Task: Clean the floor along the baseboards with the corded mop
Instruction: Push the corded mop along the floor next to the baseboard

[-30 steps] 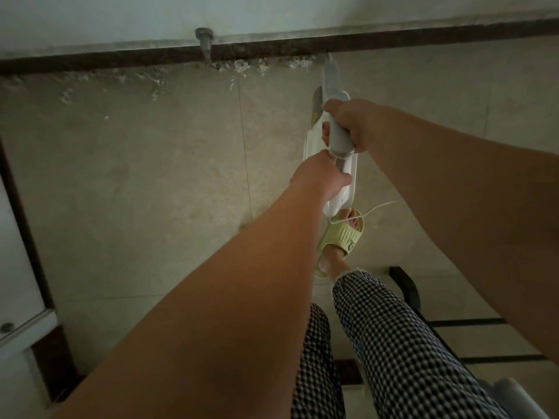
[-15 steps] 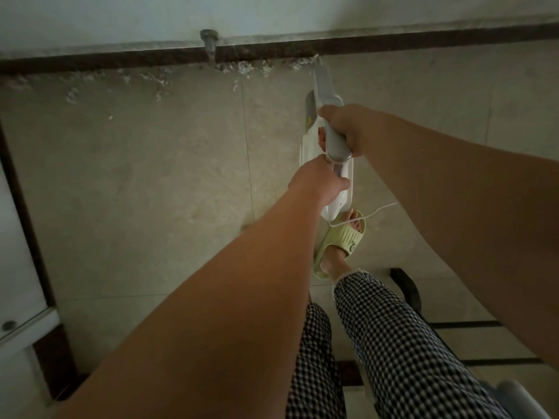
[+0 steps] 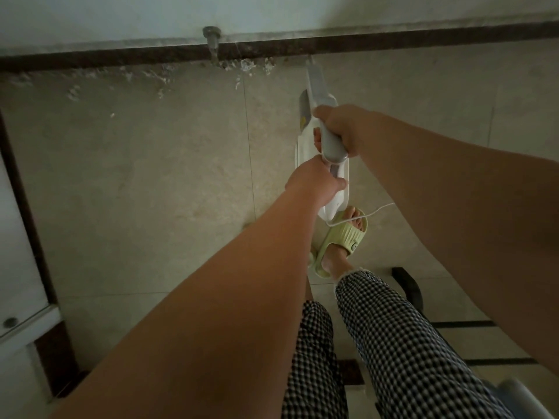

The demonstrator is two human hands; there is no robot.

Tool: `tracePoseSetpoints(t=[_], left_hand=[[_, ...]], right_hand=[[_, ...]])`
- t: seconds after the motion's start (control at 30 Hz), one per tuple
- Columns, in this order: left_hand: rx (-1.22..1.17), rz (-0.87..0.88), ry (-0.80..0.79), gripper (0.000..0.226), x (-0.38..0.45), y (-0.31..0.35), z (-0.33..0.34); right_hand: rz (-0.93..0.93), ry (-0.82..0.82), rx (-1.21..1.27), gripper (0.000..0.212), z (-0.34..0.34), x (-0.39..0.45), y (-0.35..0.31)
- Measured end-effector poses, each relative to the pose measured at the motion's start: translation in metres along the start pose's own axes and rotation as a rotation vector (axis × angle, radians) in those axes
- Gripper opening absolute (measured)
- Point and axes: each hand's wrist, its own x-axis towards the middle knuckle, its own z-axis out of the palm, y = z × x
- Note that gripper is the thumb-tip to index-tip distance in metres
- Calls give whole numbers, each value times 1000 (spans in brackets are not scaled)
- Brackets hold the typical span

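A white corded mop (image 3: pixel 318 95) points away from me, its far tip at the dark baseboard (image 3: pixel 393 43) along the wall. My right hand (image 3: pixel 341 128) grips the grey handle near its upper end. My left hand (image 3: pixel 314 184) grips the mop body just below that. A thin white cord (image 3: pixel 378 210) trails from the mop's lower end to the right across the beige tiles. White dust and debris (image 3: pixel 248 66) lies on the floor against the baseboard, left of the mop tip.
A grey door stopper (image 3: pixel 212 37) sticks out of the baseboard. My foot in a green slipper (image 3: pixel 341 240) stands below the mop, with checked trousers (image 3: pixel 408 343) beneath. A white door or cabinet (image 3: pixel 18 252) lines the left edge. A dark curved object (image 3: pixel 408 285) lies at right.
The mop tip has shifted left along the baseboard, closer to the debris. Both hands moved with it and keep their grip.
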Motion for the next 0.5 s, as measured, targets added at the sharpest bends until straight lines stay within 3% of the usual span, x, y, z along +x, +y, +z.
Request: tracePoseSetpoints(t=[0.5], left_hand=[[-43,-27,20,48,-3,-12,-2]], right_hand=[[0,-34,-73,29,16,-3,1]])
